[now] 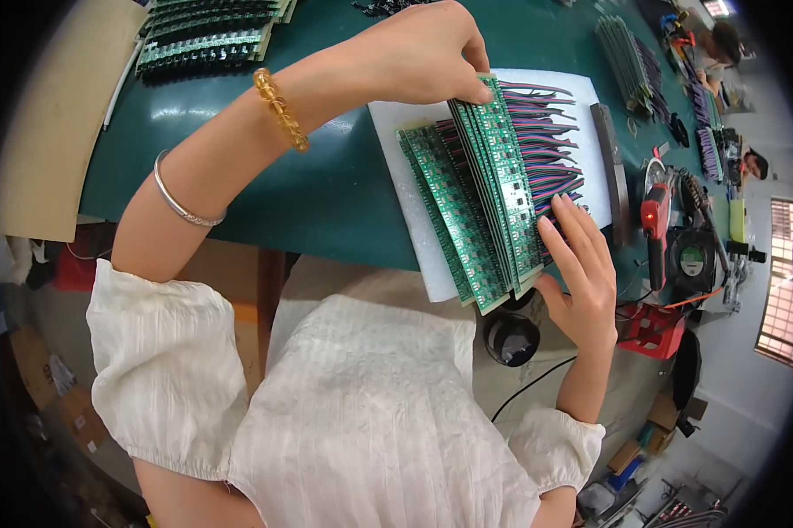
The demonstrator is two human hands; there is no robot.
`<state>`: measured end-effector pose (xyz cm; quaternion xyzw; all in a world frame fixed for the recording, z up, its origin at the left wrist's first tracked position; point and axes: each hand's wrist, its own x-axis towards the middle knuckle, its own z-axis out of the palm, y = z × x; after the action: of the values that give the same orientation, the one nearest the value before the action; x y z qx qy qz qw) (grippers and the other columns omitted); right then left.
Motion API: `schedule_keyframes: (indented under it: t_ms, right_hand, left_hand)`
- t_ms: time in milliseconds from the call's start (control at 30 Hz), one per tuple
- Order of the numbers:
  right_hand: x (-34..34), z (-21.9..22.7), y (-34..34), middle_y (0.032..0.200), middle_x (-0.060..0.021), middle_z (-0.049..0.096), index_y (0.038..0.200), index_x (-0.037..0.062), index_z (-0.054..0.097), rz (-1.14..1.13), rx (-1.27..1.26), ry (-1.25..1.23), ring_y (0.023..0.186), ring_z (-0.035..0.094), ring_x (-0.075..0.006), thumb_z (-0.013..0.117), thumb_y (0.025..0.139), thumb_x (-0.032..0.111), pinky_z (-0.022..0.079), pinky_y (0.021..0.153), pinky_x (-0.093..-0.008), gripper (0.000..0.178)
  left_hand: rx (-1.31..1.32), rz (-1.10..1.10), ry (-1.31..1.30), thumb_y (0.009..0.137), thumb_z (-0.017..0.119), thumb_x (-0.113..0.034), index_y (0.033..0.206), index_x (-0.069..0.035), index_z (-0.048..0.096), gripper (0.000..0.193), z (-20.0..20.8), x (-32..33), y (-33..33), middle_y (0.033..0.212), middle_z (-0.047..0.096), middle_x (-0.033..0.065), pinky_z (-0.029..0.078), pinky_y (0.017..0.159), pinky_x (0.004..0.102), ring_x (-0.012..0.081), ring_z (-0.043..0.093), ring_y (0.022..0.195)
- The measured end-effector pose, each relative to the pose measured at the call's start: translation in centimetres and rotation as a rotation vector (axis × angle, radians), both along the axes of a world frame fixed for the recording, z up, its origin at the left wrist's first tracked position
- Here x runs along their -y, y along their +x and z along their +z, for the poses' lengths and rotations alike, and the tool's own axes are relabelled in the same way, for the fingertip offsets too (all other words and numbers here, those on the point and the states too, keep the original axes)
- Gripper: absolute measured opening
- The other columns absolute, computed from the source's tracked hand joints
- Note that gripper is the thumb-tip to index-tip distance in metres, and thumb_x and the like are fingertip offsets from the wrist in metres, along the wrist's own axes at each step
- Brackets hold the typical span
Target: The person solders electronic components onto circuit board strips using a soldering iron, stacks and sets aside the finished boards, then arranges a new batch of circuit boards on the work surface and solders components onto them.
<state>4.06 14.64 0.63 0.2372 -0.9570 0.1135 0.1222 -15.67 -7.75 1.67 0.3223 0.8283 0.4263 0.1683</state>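
Note:
A stack of long green circuit boards (506,185) stands tilted on a white foam sheet (401,194), with rows of thin multicoloured wires (541,132) running out from its right side. My left hand (427,53) is closed on the far end of this stack, thumb on the top board. Stretched fingers of my right hand (585,282) rest by the wires and the near right edge, and its thumb lies by the near corner. More green boards (445,207) lean in a fanned row just left of the stack.
The green table (343,202) has more circuit boards (207,44) at the far left and another wired bundle (629,66) at the far right. A dark metal bar (609,172) borders the foam; beyond it are a red tool (654,216) and a black fan (691,264).

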Motion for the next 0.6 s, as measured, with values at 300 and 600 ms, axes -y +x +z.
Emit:
schedule_keyframes:
  t_ms: [300, 600]
  right_hand:
    - [1.2, -0.6, -0.2, 0.127, -0.0186, 0.055, 0.122, 0.0105, 0.061, -0.029, -0.009, 0.025, 0.119, 0.052, -0.0362, 0.077, 0.056, 0.011, 0.042, 0.1, -0.05, 0.068]
    - [0.6, -1.0, -0.1, 0.126, -0.0184, 0.056, 0.12, 0.0121, 0.064, -0.025, -0.072, -0.036, 0.115, 0.055, -0.0365, 0.074, 0.056, 0.006, 0.044, 0.098, -0.0502, 0.065]
  left_hand:
    - [0.032, 0.007, -0.034, 0.085, 0.067, -0.018, 0.107, 0.003, 0.063, 0.031, -1.8, 0.0, 0.4, 0.081, 0.065, 0.0087, 0.05, 0.059, 0.0274, 0.0127, 0.061, 0.067]
    - [-0.071, 0.046, -0.081, 0.086, 0.064, -0.018, 0.106, 0.004, 0.063, 0.03, -1.1, -0.3, 1.1, 0.089, 0.066, 0.0137, 0.051, 0.071, 0.0291, 0.0177, 0.064, 0.078]
